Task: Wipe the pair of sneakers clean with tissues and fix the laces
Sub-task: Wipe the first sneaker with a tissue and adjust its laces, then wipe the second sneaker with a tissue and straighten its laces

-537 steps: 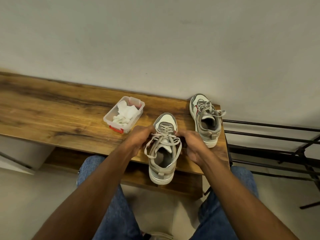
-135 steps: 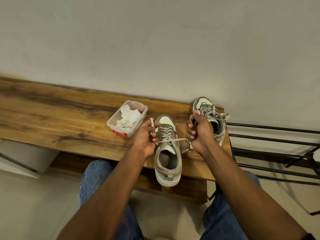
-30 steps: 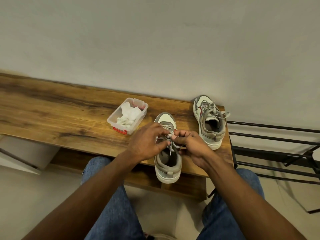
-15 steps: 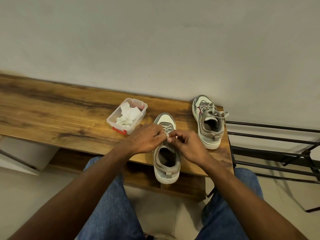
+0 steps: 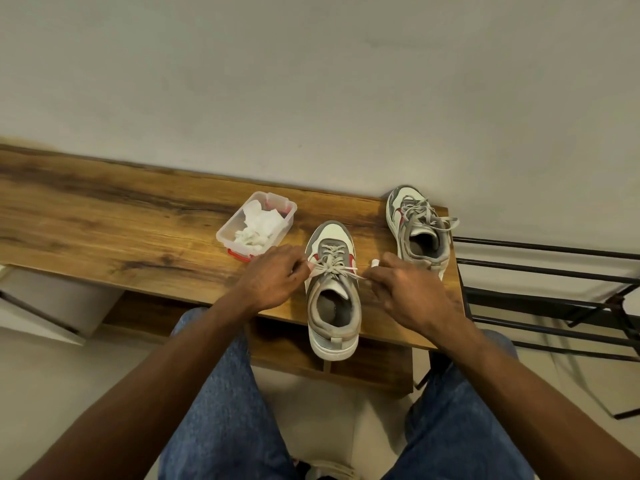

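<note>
The near sneaker [image 5: 333, 296] sits at the desk's [image 5: 104, 220] front edge, heel overhanging. The left hand [image 5: 273, 278] and right hand [image 5: 408, 292] each pinch one end of its lace [image 5: 334, 268], drawn taut sideways. The second sneaker [image 5: 417, 230] stands at the right rear corner; the tissue tub [image 5: 257, 226] lies left.

We see our own two bare forearms, with no sleeves, watch or bands on either wrist. Our left hand [image 5: 273, 282] and right hand [image 5: 407, 294] wear no gloves and no rings that we can make out. Our legs are in blue denim jeans [image 5: 221, 410], the fabric mottled with lighter faded patches and creased over both thighs. Between the knees we glimpse part of a pale shoe, too cropped to describe.
</note>
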